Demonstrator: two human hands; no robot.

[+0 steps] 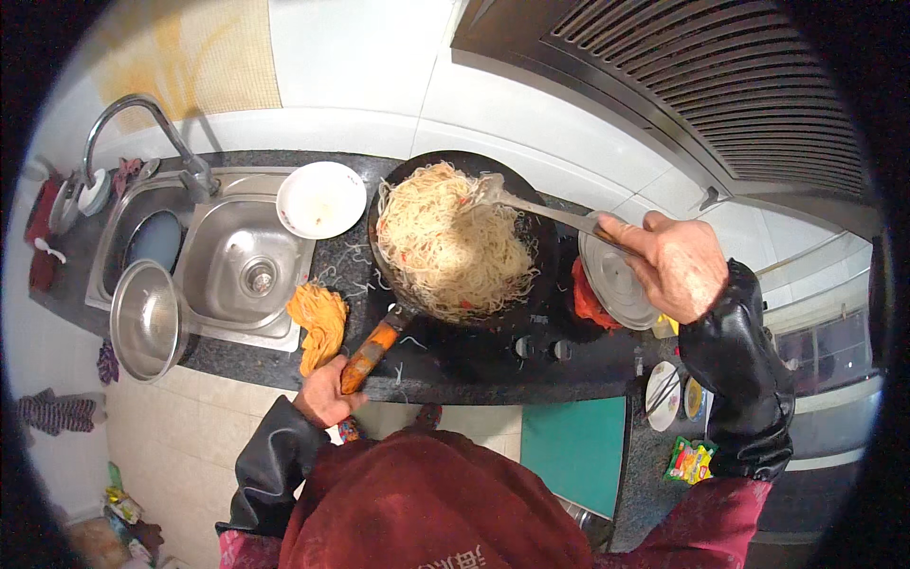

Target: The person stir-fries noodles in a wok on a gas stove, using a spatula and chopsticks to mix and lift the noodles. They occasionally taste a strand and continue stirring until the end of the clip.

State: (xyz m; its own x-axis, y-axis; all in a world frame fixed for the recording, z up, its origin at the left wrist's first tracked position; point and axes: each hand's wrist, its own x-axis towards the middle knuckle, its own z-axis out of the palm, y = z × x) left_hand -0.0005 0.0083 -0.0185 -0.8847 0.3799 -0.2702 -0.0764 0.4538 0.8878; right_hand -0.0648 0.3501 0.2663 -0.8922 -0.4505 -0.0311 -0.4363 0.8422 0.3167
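A dark wok (544, 235) on the stove is heaped with pale noodles (448, 249) dotted with small red bits. My left hand (330, 395) grips the wok's orange-brown wooden handle (370, 355), close to the counter's front edge. In my right hand (675, 263) is the handle of a metal spatula (551, 211). Its blade reaches into the noodles at the far side of the wok, partly covered by them. Just below my right hand lies a round, translucent lid (615, 277) over something red (591, 299).
A white bowl (321, 200) stands between the wok and the steel sink (245, 256). Beside the sink lie an orange cloth (320, 323) and a metal strainer (146, 320). Noodle strands litter the counter. A white plate with chopsticks (662, 398) sits right. A range hood (682, 85) overhangs.
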